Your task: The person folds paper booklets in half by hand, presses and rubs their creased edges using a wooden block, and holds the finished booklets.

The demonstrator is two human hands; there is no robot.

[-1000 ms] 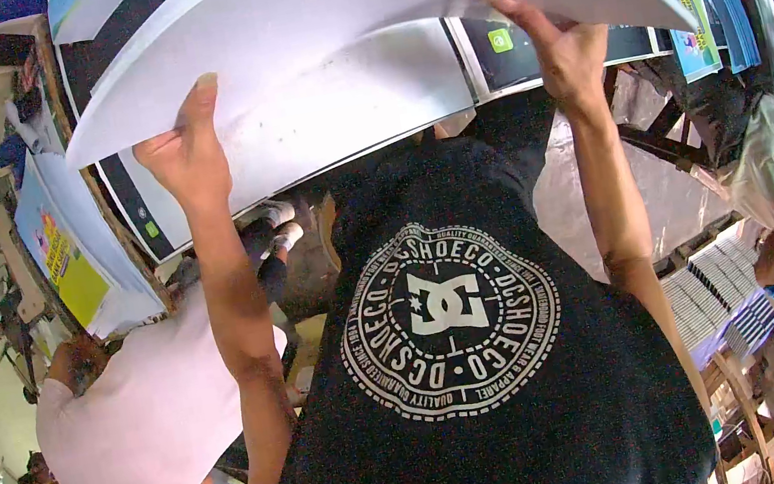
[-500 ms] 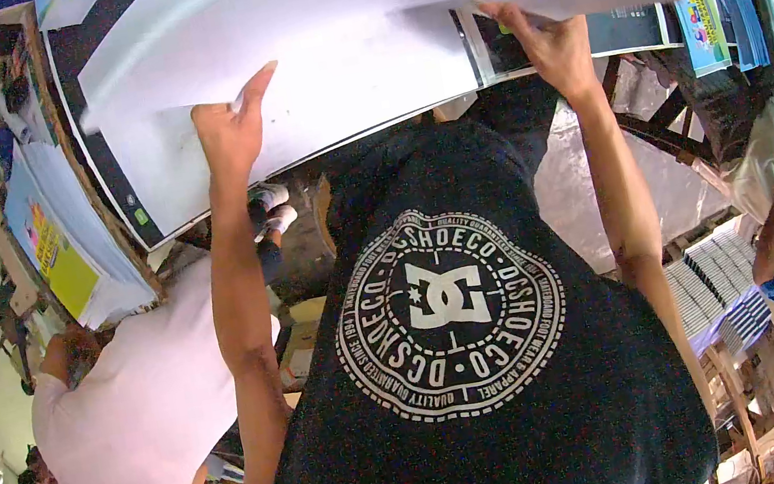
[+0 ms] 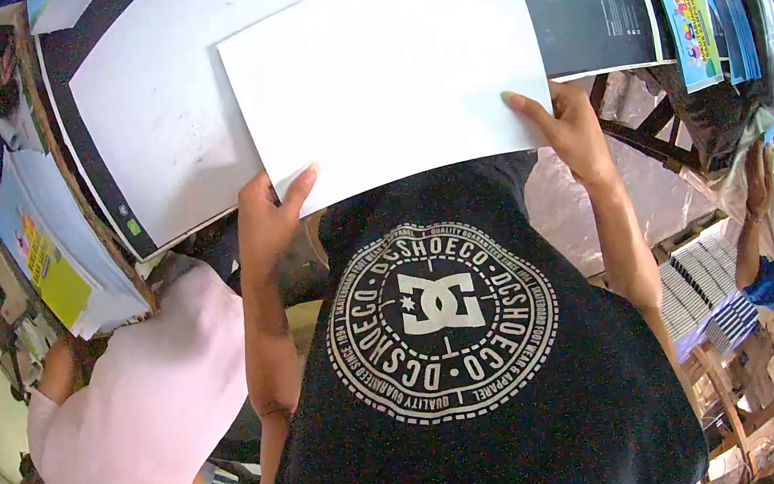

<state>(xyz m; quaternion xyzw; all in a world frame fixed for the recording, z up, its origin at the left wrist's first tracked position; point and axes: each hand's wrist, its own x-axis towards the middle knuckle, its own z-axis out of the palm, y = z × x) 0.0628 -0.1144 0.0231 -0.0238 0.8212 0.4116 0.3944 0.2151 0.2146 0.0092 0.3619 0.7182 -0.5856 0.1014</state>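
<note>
- White sheet (image 3: pixel 387 80) is clamped by left hand (image 3: pixel 275 209) and right hand (image 3: pixel 570 132), fingers mostly hidden beneath.
- Tabletop (image 3: pixel 61 167): near edge is partly covered, far edge cropped.

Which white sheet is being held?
The front sheet, gripped near its lower corners by the left hand and right hand; the other white sheet lies behind it, ungripped.
</note>
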